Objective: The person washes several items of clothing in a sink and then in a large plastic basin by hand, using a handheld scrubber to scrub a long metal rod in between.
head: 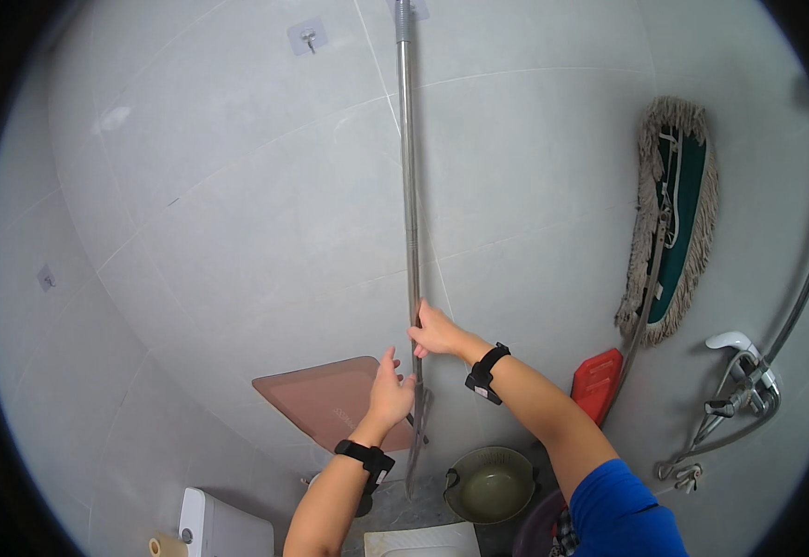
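Observation:
A long metal pole (406, 153) with a grey grip at its top runs upright along the tiled wall, beneath a clear adhesive hook. At its lower end is a thin flat head (416, 445), seen nearly edge-on; its exact kind is unclear. My right hand (438, 331) has its fingers around the lower part of the pole. Just below and to the left, my left hand (392, 397) is beside the pole with its fingers apart, and whether its fingertips touch the pole I cannot tell. Behind the left hand, a reddish-brown mat (328, 397) bearing letters is against the wall.
On the right are a dust mop (683, 223) with a fringed head, a red plastic tool (597, 383) and a shower mixer tap (749, 390). Below stand a green basin (491, 487), a purple tub (533, 526), a white ceramic fixture (422, 542) and a white cistern (227, 526).

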Motion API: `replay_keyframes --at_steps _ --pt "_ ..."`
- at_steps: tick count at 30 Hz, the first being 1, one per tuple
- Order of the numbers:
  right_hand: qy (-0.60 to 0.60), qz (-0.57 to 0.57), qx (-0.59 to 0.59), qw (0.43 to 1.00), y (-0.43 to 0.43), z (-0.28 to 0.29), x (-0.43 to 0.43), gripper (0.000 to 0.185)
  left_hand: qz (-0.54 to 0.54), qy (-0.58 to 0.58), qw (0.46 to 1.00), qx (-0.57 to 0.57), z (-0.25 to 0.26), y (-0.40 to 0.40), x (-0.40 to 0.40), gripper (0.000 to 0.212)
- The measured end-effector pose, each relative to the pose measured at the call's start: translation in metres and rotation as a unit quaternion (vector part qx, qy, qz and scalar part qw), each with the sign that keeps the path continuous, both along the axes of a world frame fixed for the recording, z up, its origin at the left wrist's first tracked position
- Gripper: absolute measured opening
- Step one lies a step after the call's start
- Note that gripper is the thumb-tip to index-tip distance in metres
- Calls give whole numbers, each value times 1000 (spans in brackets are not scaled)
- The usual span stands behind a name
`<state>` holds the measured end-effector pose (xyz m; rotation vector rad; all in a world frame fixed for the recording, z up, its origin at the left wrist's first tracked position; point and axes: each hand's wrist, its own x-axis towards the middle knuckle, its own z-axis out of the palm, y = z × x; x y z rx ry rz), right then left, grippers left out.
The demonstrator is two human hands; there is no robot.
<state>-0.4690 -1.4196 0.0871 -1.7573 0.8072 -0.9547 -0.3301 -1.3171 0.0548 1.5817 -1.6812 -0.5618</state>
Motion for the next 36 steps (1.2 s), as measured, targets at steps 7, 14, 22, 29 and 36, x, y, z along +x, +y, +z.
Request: replay_keyframes --at_steps 7,14,22,29,36 --pt "21 2 10 1000 10 -20 -8 30 -31 -53 998 27 -10 -21 -9 67" --pt "87 4 -25 996 16 -14 -21 29 -80 86 991 66 -16 -21 -35 67" --pt "82 85 -81 990 27 -134 49 28 66 177 968 -167 -19 25 23 71" --pt "100 293 -115 944 106 -266 118 42 233 322 915 -68 -42 67 25 23" --pt "135 481 222 837 262 -297 172 34 445 321 835 -43 -225 276 82 15"
